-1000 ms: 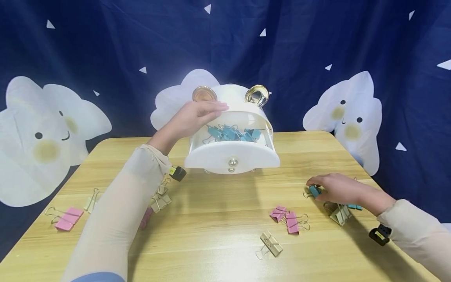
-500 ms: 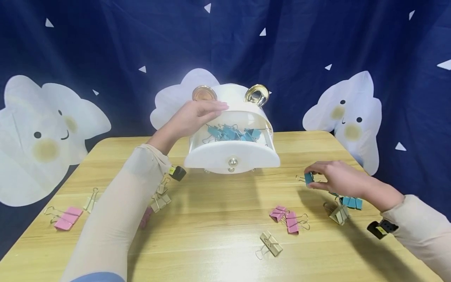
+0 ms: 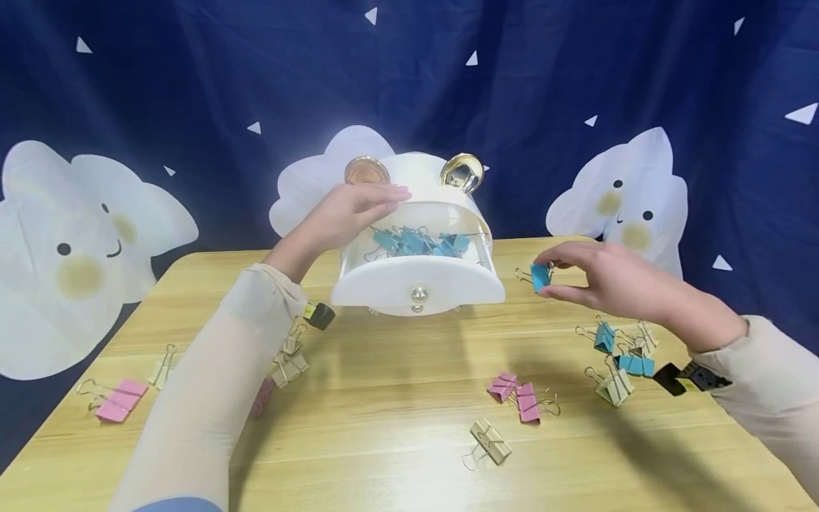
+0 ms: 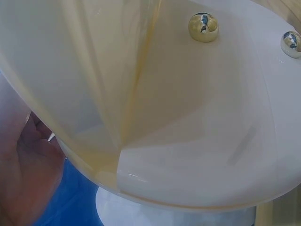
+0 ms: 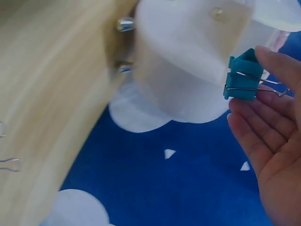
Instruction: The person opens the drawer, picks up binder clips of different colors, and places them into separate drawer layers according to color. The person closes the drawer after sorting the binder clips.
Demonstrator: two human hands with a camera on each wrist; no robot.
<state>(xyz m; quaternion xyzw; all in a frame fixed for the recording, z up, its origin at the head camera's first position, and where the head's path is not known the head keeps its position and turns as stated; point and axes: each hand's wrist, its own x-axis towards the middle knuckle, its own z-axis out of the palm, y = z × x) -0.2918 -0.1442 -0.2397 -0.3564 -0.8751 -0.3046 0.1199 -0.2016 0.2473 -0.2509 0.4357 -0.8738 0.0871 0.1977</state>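
Note:
Between thumb and fingers, my right hand (image 3: 617, 281) pinches a blue binder clip (image 3: 540, 278), held above the table to the right of a white box (image 3: 425, 171) with gold ear-like discs. The right wrist view shows the same teal-blue clip (image 5: 243, 77) at the fingertips, its wire handles toward the palm. My left hand (image 3: 348, 213) rests on top of the box, fingers fairly straight along its front edge. Below it the box's upper drawer (image 3: 384, 283) stands pulled out, and several blue binder clips (image 3: 416, 243) lie inside. In the left wrist view the drawer front (image 4: 202, 117) fills much of the frame.
Blue clips (image 3: 635, 365) and cream clips (image 3: 616, 387) lie at the table's right. Pink clips (image 3: 528, 403) and a beige clip (image 3: 491, 442) are nearer the front. More pink (image 3: 121, 400) and cream clips (image 3: 291, 368) lie at left. A dark blue curtain (image 3: 512, 85) hangs behind.
My right hand has lifted the blue binder clip off the table and carried it up, toward the back and slightly left. My left hand has stayed on the box.

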